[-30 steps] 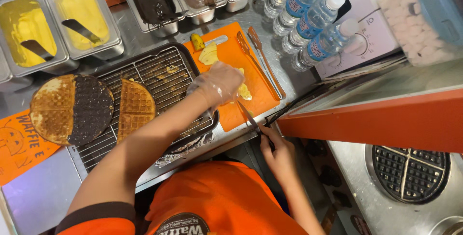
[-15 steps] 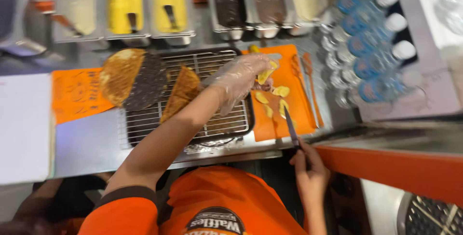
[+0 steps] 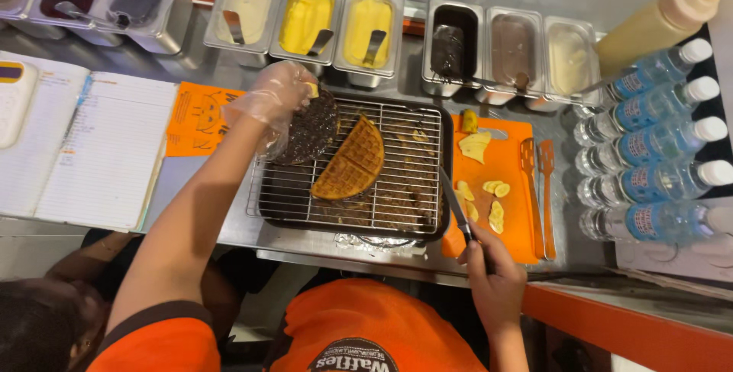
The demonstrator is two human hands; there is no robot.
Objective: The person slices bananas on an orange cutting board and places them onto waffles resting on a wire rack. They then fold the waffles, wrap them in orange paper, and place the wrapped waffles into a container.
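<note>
Left hand (image 3: 279, 97) (gloved) clamped on chocolate-coated waffle (image 3: 309, 127), 9 o'clock of plain waffle (image 3: 353, 160); right hand (image 3: 495, 280) gripping knife (image 3: 456, 208); banana slices (image 3: 489, 200) already cut, untopped.

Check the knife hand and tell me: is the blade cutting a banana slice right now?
No. The right hand holds the knife with its blade over the rack's edge, apart from the banana slices.

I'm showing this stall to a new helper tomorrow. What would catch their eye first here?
Probably the gloved left hand lifting a chocolate-coated waffle at the left end of the wire rack, with a folded golden waffle lying mid-rack. To the right, the bare right hand holds a knife beside banana slices on the orange cutting board.
</note>
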